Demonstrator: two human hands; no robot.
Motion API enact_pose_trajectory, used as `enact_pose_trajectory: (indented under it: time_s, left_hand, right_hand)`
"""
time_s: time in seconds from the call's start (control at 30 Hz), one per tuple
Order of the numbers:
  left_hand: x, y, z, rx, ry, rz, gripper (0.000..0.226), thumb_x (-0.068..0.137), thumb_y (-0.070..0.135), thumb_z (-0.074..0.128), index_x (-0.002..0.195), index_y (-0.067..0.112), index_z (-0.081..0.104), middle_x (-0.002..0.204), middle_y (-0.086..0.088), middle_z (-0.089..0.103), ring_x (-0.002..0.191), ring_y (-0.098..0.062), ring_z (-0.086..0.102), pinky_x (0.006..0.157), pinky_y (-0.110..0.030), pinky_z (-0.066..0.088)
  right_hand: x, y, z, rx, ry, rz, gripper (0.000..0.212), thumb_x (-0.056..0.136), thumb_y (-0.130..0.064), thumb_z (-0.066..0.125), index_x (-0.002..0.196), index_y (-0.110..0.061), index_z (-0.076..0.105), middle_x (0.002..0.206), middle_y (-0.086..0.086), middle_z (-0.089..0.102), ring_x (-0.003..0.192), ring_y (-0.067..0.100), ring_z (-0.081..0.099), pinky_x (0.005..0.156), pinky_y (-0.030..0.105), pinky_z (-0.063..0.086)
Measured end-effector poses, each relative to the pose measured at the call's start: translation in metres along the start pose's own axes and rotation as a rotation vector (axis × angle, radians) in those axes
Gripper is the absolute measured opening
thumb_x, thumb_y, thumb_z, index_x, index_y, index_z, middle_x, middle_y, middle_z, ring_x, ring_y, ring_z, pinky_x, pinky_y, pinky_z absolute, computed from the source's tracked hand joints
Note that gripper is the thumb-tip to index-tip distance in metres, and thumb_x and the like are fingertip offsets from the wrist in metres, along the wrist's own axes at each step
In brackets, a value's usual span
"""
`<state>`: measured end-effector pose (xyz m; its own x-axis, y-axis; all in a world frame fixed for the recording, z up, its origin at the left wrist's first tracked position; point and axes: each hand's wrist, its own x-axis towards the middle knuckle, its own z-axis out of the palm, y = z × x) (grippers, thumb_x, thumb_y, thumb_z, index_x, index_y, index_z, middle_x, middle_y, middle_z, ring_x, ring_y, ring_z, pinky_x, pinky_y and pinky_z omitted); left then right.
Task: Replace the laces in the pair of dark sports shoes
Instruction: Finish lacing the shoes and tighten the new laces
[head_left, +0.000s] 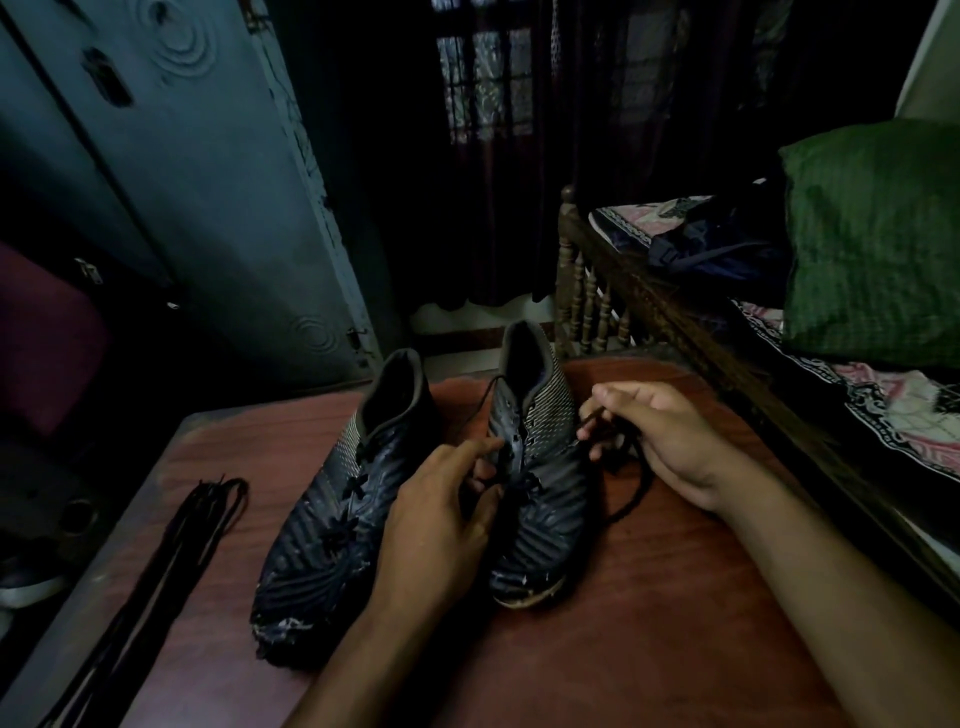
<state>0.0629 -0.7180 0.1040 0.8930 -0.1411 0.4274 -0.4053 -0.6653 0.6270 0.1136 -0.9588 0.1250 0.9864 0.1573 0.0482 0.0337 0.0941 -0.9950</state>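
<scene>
Shoes first: two dark football boots sit side by side on the reddish wooden table (649, 649), openings pointing away from the person. The left boot (332, 499) looks fully laced; the right boot (540, 488) has its upper eyelets bare and only the lower crossings threaded. On that boot the left hand (441, 509) has finger and thumb curled in at the lace crossings, seemingly pinching or pressing there, though the dim light hides the exact hold. The right hand (660, 436) pinches the loose black lace (631, 488) between fingertips, the slack looping down onto the table beside the boot. A bundle of spare laces (171, 551) lies well apart near the table's left edge. To my eye the old lace is coming out. Pulling hard with a crossing snagged could drag the boot toward the edge, or jam a frayed tip in an eyelet, and in this gloom old and new black laces could easily be confused.
</scene>
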Motion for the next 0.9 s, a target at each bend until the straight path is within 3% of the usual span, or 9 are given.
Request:
enact_pose_trajectory:
  time_s: [0.17,0.43,0.53,0.6,0.7,0.8,0.9]
  left_hand:
    - [0.001,0.001,0.000,0.013,-0.016,0.011,0.043,0.091,0.018,0.074,0.129,0.037,0.065,0.098,0.020,0.056,0.093,0.001,0.058,0.083,-0.027,0.051]
    - [0.001,0.000,0.000,0.005,-0.033,0.017,0.045,0.093,0.017,0.073,0.134,0.034,0.064,0.103,0.021,0.053,0.095,0.003,0.057,0.085,-0.019,0.047]
    - [0.001,0.001,0.001,-0.005,-0.043,0.009,0.046,0.093,0.019,0.072,0.136,0.034,0.063,0.105,0.023,0.052,0.097,0.004,0.057,0.087,-0.019,0.048]
    - [0.001,0.002,0.001,-0.002,-0.049,0.012,0.047,0.094,0.021,0.072,0.138,0.033,0.062,0.105,0.022,0.051,0.098,0.004,0.056,0.088,-0.020,0.048]
    - [0.001,0.003,0.003,0.004,-0.053,0.008,0.047,0.094,0.023,0.072,0.139,0.031,0.062,0.104,0.021,0.051,0.098,0.003,0.056,0.089,-0.021,0.049]
    - [0.001,0.002,0.003,0.002,-0.048,-0.003,0.046,0.093,0.024,0.073,0.138,0.029,0.063,0.104,0.020,0.051,0.098,0.001,0.056,0.091,-0.025,0.050]
    - [0.001,0.002,0.003,0.005,-0.054,-0.006,0.048,0.093,0.026,0.073,0.140,0.030,0.062,0.104,0.020,0.051,0.098,0.000,0.057,0.091,-0.026,0.051]
  right_hand:
    - [0.001,-0.007,0.006,0.191,0.201,-0.032,0.032,0.107,-0.023,0.041,0.089,-0.003,0.057,0.076,0.013,0.069,0.065,0.027,0.070,0.049,0.031,0.055]
    - [0.005,-0.009,0.014,0.335,0.435,-0.119,0.032,0.109,-0.030,0.039,0.091,-0.009,0.054,0.067,0.008,0.067,0.060,0.026,0.069,0.048,0.035,0.056]
    - [0.005,-0.012,0.008,0.426,0.573,-0.175,0.031,0.109,-0.032,0.038,0.090,-0.012,0.052,0.063,0.008,0.062,0.052,0.024,0.065,0.045,0.031,0.053]
    - [0.006,-0.011,0.007,0.398,0.604,-0.170,0.030,0.109,-0.036,0.037,0.089,-0.016,0.049,0.059,0.003,0.056,0.045,0.019,0.055,0.042,0.025,0.043]
    - [0.006,-0.005,0.012,0.066,0.484,-0.201,0.031,0.109,-0.037,0.034,0.086,-0.020,0.047,0.062,-0.002,0.049,0.044,0.009,0.041,0.046,0.026,0.031]
    - [0.003,0.005,0.014,-0.677,0.214,-0.345,0.033,0.101,-0.052,0.044,0.084,-0.025,0.055,0.069,-0.007,0.059,0.059,0.006,0.055,0.061,0.036,0.045]
    - [0.000,0.001,0.014,-0.895,0.027,-0.264,0.038,0.081,-0.066,0.063,0.080,-0.028,0.064,0.067,-0.005,0.063,0.061,0.007,0.060,0.063,0.035,0.052]
